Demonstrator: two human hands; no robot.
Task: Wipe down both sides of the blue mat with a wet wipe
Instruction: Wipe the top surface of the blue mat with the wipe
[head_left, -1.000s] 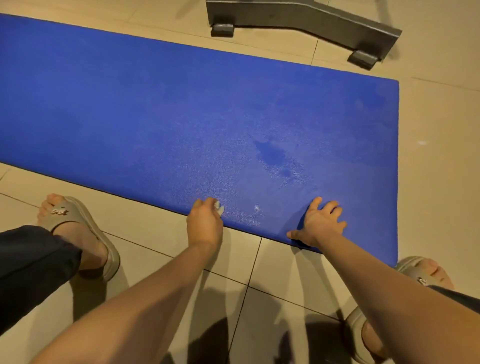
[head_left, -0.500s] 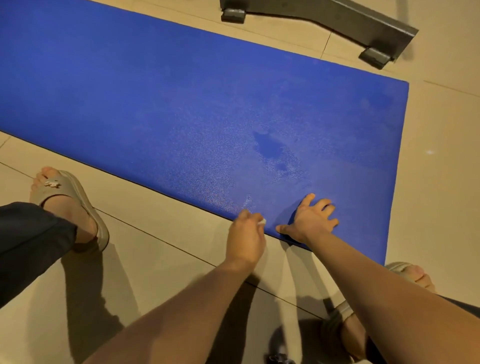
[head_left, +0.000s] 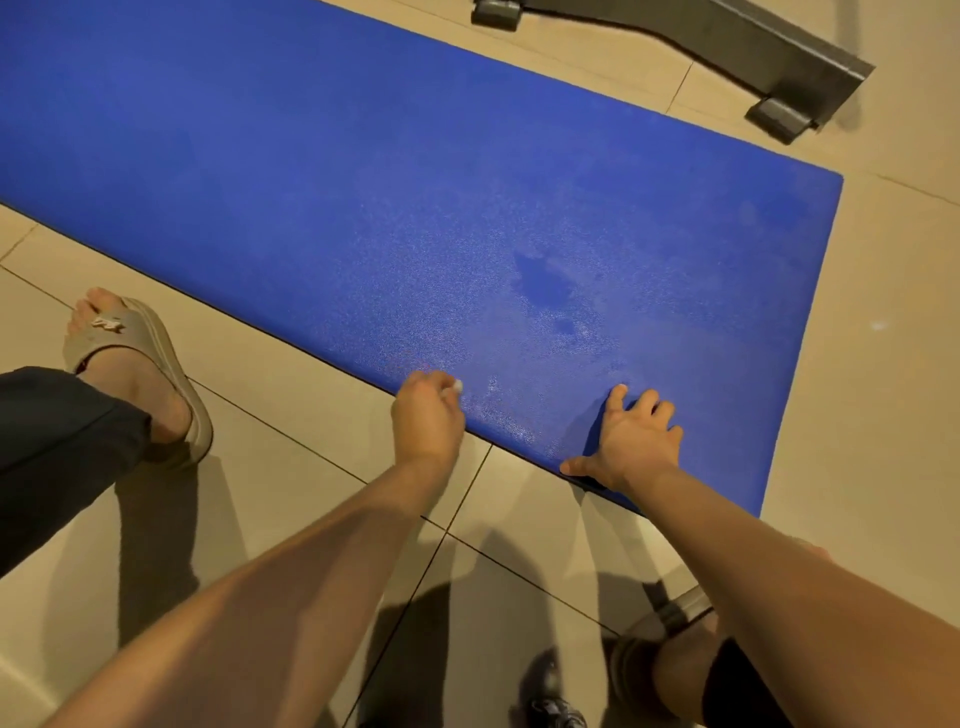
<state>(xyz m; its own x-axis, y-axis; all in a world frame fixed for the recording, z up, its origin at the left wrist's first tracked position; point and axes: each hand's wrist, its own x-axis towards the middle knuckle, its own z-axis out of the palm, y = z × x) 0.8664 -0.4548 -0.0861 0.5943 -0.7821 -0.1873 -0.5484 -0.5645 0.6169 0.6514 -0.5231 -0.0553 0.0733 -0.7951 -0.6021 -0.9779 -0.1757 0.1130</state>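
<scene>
The blue mat (head_left: 363, 197) lies flat on the tiled floor, running from the upper left to the right. It has a dark wet patch (head_left: 543, 280) near its right end. My left hand (head_left: 427, 421) is at the mat's near edge, closed on a small balled white wet wipe (head_left: 458, 385) that peeks out by the fingers. My right hand (head_left: 636, 441) grips the same edge further right, fingers spread on top and thumb tucked under, with the edge slightly raised there.
A grey metal frame base (head_left: 769, 62) with rubber feet stands on the floor beyond the mat's far right corner. My feet in beige slides are at the left (head_left: 135, 364) and lower right (head_left: 670, 623). A small dark object (head_left: 556, 709) lies at the bottom.
My left hand slid right along the near edge with the wipe, then back left a little. My right hand stays gripping the edge. The view has tilted.
</scene>
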